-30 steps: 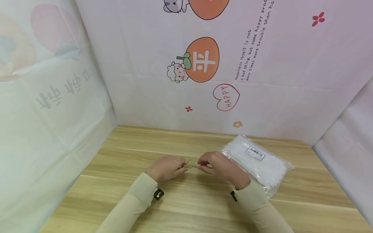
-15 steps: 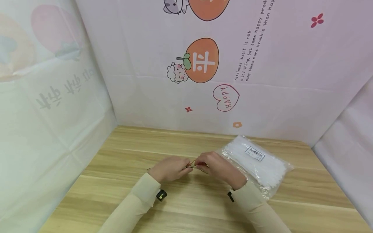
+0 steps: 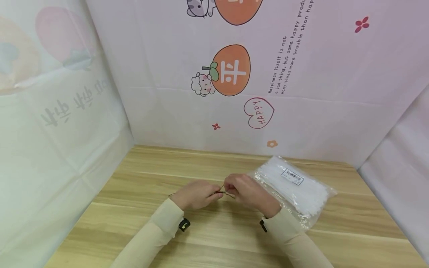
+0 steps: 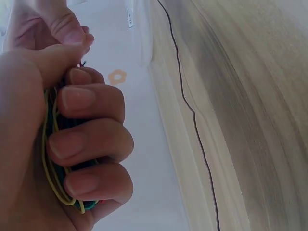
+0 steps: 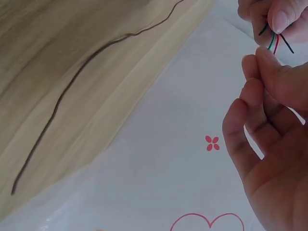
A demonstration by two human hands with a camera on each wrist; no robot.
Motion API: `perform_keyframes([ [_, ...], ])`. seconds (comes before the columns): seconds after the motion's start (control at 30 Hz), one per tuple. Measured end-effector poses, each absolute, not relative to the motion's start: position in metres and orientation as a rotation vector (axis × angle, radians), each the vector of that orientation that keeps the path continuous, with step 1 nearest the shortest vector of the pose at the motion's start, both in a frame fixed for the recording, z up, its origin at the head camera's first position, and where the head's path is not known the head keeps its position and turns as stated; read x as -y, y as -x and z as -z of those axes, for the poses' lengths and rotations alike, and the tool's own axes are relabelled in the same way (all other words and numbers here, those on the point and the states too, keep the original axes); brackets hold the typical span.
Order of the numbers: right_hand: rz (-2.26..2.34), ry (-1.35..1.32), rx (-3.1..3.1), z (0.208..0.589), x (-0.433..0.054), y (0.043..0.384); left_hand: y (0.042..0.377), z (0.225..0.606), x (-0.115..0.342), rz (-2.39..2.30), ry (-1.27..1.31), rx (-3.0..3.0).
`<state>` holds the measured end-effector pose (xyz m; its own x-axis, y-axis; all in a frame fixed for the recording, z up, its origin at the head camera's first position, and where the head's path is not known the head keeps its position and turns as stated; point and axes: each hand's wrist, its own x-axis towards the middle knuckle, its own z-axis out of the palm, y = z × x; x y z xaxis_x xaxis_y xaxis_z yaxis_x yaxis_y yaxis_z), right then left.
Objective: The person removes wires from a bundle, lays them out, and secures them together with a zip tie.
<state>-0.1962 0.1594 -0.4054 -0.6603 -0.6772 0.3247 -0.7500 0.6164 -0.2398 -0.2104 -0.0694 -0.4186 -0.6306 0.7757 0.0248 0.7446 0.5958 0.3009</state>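
Has moved the left hand [image 3: 197, 194] rightward since a second ago, closer to the right hand [image 3: 248, 190] over the wooden table [image 3: 214, 238]. At left, grips looped yellow and green wires [image 4: 57, 175] in the left hand, curled firmly round them, with a long dark strand [image 5: 59, 102] seen against the table; bridges the small gap between hands with short red and green ends [image 5: 275, 44]. At right, pinches those ends between thumb and forefinger, with the other fingers loosely bent, just beside a clear bag [image 3: 305, 222] of white contents lying on the table.
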Motion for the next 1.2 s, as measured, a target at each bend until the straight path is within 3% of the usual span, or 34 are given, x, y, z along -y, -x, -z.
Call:
perform_keyframes([
  [1.2, -0.602, -1.147, 2.658, 0.403, -0.220, 0.208, 0.210, 0.428, 0.139, -0.559, -1.078, -2.693],
])
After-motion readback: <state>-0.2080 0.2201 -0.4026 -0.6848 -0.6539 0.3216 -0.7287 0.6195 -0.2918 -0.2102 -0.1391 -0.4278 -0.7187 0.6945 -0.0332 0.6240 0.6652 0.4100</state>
